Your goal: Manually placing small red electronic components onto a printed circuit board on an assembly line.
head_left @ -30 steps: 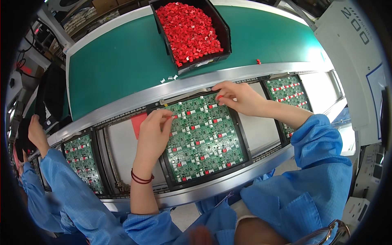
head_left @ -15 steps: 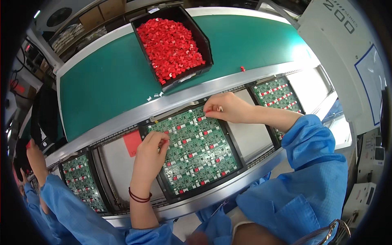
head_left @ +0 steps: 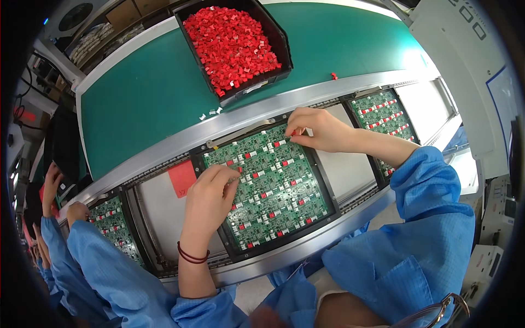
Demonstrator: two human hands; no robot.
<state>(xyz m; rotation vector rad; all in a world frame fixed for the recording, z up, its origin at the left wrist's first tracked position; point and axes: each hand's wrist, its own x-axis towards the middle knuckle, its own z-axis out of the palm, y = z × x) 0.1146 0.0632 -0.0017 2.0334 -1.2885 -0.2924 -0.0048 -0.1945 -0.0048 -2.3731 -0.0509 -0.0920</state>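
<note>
A green circuit board (head_left: 279,195) in a black frame (head_left: 322,180) lies before me, dotted with rows of small red and white connectors. Over its far right corner, my right hand (head_left: 322,130) is closed in a pinch on a small red connector (head_left: 296,132); a white piece (head_left: 309,132) shows between its fingers. My left hand (head_left: 210,194) hovers at the board's left edge, thumb and forefinger pinched together. A red bit peeks out at those fingertips, but I cannot tell whether it is held or sits on the board.
Beyond the metal rail, a black bin (head_left: 284,52) of red connectors (head_left: 232,46) stands on a green mat (head_left: 136,109). Loose white pieces (head_left: 211,113) lie near it. More framed boards (head_left: 383,117) sit right and left on the conveyor. A co-worker's hands (head_left: 78,212) are at the left board.
The view has shifted, so the bench sits higher and further right. My right hand stays at the board's far right corner. Another co-worker's hand has come into sight at the left.
</note>
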